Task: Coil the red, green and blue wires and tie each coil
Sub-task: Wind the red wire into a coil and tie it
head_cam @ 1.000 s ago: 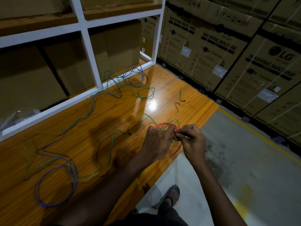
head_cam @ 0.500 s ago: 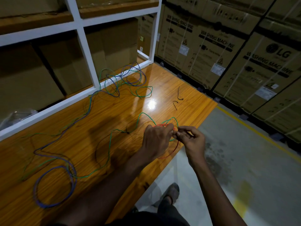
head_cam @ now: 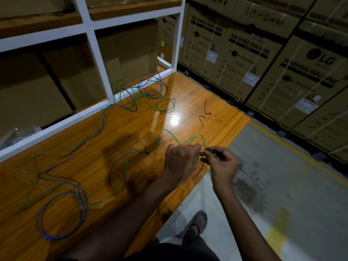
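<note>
My left hand (head_cam: 179, 162) grips a small red wire coil (head_cam: 200, 170) over the wooden table's right front edge; most of the coil is hidden behind the hand. My right hand (head_cam: 222, 164) pinches something thin at the coil's top, right against the left fingertips; what it pinches is too small to tell. A green wire (head_cam: 125, 172) trails loose across the table from the hands to the far tangle. A blue wire (head_cam: 62, 215) lies in loose loops at the near left and runs back along the shelf frame.
Two short dark ties (head_cam: 205, 112) lie on the wooden table (head_cam: 188, 91) beyond the hands. A white shelf frame (head_cam: 98, 61) with cartons borders the table's far side. Stacked washing-machine cartons (head_cam: 282, 63) stand at right. Concrete floor and my foot (head_cam: 197, 221) are below.
Both hands stayed together at the red coil and shifted slightly toward the table edge. My right fingers have reworked their pinch at the coil's top. The loose wires lie unchanged.
</note>
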`<state>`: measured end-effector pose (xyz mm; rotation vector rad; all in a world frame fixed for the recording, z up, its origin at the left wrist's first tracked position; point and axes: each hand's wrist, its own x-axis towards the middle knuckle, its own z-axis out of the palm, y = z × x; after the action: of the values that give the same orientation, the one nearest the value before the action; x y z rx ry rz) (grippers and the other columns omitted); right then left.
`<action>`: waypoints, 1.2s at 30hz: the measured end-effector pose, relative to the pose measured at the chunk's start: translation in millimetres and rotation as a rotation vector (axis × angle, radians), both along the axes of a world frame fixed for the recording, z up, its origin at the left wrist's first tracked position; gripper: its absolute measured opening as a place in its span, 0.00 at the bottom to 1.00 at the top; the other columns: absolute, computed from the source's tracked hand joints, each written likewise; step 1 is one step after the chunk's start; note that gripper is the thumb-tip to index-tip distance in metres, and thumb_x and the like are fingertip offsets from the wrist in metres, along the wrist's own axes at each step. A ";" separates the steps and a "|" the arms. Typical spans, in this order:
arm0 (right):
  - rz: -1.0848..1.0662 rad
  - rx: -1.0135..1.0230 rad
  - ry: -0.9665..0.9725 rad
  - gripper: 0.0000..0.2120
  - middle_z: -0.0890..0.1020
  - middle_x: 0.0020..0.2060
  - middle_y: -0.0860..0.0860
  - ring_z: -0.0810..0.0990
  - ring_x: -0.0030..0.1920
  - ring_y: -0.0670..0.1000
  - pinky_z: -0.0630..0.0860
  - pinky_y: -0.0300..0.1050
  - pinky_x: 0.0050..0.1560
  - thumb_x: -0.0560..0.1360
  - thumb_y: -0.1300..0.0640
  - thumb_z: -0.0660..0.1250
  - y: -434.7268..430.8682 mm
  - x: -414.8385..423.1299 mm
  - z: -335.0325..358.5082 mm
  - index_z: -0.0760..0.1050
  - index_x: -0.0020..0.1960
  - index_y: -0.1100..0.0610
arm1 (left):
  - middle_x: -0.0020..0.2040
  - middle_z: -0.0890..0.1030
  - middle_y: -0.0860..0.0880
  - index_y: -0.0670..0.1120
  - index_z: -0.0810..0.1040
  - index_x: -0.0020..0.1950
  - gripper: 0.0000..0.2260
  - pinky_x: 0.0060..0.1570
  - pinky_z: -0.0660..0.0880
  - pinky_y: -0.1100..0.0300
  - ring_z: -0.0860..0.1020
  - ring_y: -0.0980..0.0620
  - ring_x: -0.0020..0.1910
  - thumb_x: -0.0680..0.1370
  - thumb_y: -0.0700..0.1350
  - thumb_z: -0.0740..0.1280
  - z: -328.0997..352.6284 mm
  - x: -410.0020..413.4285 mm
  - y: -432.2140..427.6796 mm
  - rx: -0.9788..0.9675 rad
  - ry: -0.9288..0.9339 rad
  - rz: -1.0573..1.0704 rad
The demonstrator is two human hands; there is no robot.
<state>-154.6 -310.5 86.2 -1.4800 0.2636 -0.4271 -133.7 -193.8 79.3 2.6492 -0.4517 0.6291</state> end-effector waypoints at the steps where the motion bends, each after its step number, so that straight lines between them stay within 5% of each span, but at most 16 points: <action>1: -0.009 -0.025 -0.006 0.12 0.83 0.31 0.47 0.83 0.34 0.47 0.80 0.41 0.35 0.70 0.75 0.69 1.1 -0.2 -0.5 0.80 0.41 0.59 | 0.29 0.77 0.49 0.50 0.72 0.40 0.05 0.33 0.65 0.56 0.78 0.44 0.31 0.74 0.45 0.67 -0.1 0.1 0.0 0.000 -0.006 0.001; 11: -0.048 -0.162 0.006 0.12 0.81 0.33 0.54 0.82 0.36 0.57 0.82 0.58 0.40 0.69 0.74 0.70 1.8 2.3 -6.9 0.79 0.39 0.57 | 0.30 0.78 0.50 0.51 0.74 0.43 0.03 0.34 0.64 0.56 0.78 0.45 0.31 0.75 0.47 0.61 -1.6 -0.2 -0.6 -0.014 -0.029 -0.032; 28: 0.107 -0.258 0.069 0.12 0.84 0.35 0.52 0.84 0.40 0.55 0.82 0.57 0.43 0.70 0.69 0.73 -10.4 1.9 -10.1 0.83 0.40 0.52 | 0.29 0.77 0.50 0.51 0.74 0.43 0.05 0.35 0.63 0.56 0.78 0.45 0.31 0.77 0.48 0.59 -0.5 -0.4 1.3 0.000 -0.016 -0.076; 36: 0.091 -0.119 0.061 0.07 0.82 0.32 0.54 0.83 0.35 0.55 0.82 0.48 0.39 0.72 0.73 0.69 -15.5 3.0 -13.0 0.79 0.40 0.63 | 0.31 0.79 0.48 0.50 0.69 0.47 0.05 0.35 0.67 0.54 0.79 0.43 0.32 0.78 0.50 0.58 -5.4 1.8 -2.7 0.011 0.005 -0.140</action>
<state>-151.6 -326.0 73.2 -1.6173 0.2216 -0.3292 -131.9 -196.5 73.8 2.6013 -0.6347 0.5778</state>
